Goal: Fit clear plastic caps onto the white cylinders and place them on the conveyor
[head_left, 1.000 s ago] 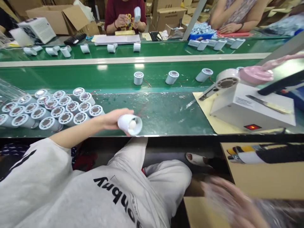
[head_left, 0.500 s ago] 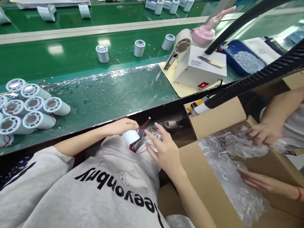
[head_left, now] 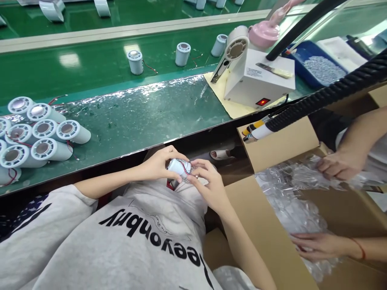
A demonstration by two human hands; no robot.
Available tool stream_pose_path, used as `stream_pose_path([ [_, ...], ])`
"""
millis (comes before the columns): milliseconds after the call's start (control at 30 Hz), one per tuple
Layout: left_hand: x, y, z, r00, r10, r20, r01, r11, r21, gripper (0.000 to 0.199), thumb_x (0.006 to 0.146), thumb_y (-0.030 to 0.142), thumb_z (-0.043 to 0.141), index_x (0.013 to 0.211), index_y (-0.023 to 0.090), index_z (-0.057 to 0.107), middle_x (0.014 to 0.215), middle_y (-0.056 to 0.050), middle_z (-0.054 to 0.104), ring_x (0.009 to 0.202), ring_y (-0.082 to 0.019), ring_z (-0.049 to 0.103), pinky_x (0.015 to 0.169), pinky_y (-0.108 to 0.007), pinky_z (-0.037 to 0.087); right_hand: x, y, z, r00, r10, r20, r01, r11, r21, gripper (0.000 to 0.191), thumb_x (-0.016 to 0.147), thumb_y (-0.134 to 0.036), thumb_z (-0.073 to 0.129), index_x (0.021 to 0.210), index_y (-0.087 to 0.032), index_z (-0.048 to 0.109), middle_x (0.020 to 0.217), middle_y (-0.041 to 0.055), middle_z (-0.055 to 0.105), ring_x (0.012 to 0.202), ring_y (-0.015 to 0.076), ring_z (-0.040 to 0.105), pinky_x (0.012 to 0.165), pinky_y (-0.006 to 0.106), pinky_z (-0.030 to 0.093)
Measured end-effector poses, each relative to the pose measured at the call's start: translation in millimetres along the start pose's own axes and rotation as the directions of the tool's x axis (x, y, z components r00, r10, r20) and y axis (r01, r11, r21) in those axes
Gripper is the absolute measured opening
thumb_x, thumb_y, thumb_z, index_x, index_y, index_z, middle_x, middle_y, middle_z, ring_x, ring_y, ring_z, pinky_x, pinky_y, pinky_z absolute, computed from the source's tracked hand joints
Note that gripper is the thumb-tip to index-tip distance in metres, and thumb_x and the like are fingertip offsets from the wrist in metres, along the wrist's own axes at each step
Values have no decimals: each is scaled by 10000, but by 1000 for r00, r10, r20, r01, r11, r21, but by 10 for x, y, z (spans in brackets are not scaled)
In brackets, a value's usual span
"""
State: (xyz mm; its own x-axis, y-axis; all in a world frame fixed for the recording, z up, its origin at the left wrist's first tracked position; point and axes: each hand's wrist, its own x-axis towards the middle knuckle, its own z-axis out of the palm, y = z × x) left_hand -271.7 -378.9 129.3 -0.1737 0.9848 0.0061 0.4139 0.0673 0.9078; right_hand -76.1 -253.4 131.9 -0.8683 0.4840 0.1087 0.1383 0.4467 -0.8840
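Over my lap, my left hand grips a light blue cylinder with its thumb and fingers around the body. A red and dark wire lies along the side of the cylinder. My right hand holds a clear plastic piece at the cylinder's right end, its fingers curled round it. The plastic touches or covers that end; how far it reaches over is hard to tell. Similar cylinders lie stacked at the left of the green bench.
Cylinders stand on the green belt. A white machine with a red switch sits on the bench, near a blue tray. At right, another person's hands touch clear plastic in a cardboard box.
The cylinder has turned in my left hand, showing its wire. My right hand has closed in and brought the clear plastic to its end. The other person's lower hand has moved left.
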Motion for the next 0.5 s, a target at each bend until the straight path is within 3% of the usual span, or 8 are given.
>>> stream_pose_path([
  [100, -13, -91, 24, 997, 65, 35, -66, 998, 8, 633, 631, 430, 949, 1209, 259, 755, 1277, -116, 598, 1199, -286, 593, 1061, -432, 483, 3, -19, 1, 988, 136, -78, -122, 979, 164, 296, 908, -426, 711, 686, -231, 697, 1018, 91, 709, 976, 256, 701, 758, 363, 608],
  [200, -27, -95, 20, 988, 106, 113, -99, 993, -63, 656, 681, 373, 923, 1292, 265, 713, 1399, -139, 593, 1305, -311, 569, 1133, -467, 445, 5, -3, -6, 967, 240, -87, -198, 921, 336, 313, 858, -487, 771, 673, -238, 722, 1015, 86, 750, 1004, 278, 714, 781, 391, 623],
  [267, -37, -63, 12, 986, 77, 147, -56, 988, -142, 677, 719, 344, 893, 1351, 264, 665, 1388, -129, 634, 1294, -300, 593, 1123, -465, 461, 3, 9, -27, 962, 263, -74, -210, 886, 413, 328, 857, -524, 772, 688, -245, 744, 1057, 86, 771, 1043, 292, 723, 814, 420, 634],
  [333, -52, -29, 13, 988, 11, 157, 30, 966, -257, 705, 731, 323, 877, 1385, 251, 624, 1385, -129, 646, 1236, -281, 636, 1058, -439, 513, -5, 9, -54, 981, 188, -40, -157, 905, 396, 283, 831, -540, 802, 782, -262, 786, 1180, 86, 764, 1157, 321, 704, 903, 466, 631],
  [433, -82, -2, 27, 982, -78, 173, 148, 884, -444, 728, 731, 310, 865, 1401, 230, 590, 1406, -143, 623, 1129, -240, 680, 949, -382, 567, -39, -2, -86, 1000, -26, 3, 25, 983, 184, 285, 790, -449, 869, 1024, -299, 807, 1346, 76, 710, 1287, 337, 649, 1077, 516, 559],
  [500, -100, 10, 28, 976, -103, 192, 186, 851, -491, 729, 737, 314, 859, 1406, 228, 581, 1406, -144, 620, 1071, -216, 689, 896, -353, 579, -72, -4, -93, 993, -120, 6, 120, 991, 63, 314, 826, -363, 852, 1127, -311, 780, 1366, 71, 701, 1279, 318, 660, 1105, 502, 547],
])
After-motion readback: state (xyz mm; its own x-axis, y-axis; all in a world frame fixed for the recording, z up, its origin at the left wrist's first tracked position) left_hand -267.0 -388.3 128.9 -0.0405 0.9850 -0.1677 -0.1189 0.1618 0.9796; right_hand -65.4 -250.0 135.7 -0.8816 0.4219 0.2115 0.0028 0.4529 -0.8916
